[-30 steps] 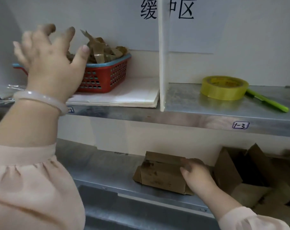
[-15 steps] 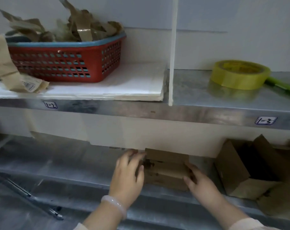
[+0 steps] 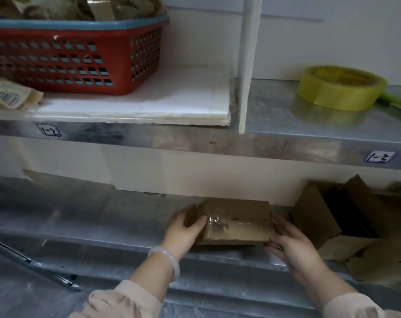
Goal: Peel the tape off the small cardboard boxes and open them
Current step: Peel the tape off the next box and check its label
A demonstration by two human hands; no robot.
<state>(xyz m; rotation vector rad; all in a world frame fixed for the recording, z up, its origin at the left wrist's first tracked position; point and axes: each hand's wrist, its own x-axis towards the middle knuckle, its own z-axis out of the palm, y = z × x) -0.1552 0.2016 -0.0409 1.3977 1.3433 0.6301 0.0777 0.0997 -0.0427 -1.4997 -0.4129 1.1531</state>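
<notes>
On the lower shelf (image 3: 80,216) of dull, scuffed sheet metal lies the small cardboard box (image 3: 238,216), a flat brown oblong with wrinkled clear tape (image 3: 218,224) glinting along its top seam. Both hands hold it: the left hand (image 3: 185,228), a smooth pale bracelet (image 3: 167,258) at its wrist, curls round the left end with the thumb on top. The right hand (image 3: 291,242) clasps the right end, thumb at the front corner. Just to the right, opened boxes (image 3: 316,216) gape with flaps splayed. On the shelf above, a red lattice basket (image 3: 80,63) with a blue rim holds crumpled brown tape strips (image 3: 98,5), and a glossy yellow tape roll (image 3: 339,87) sits well apart.
</notes>
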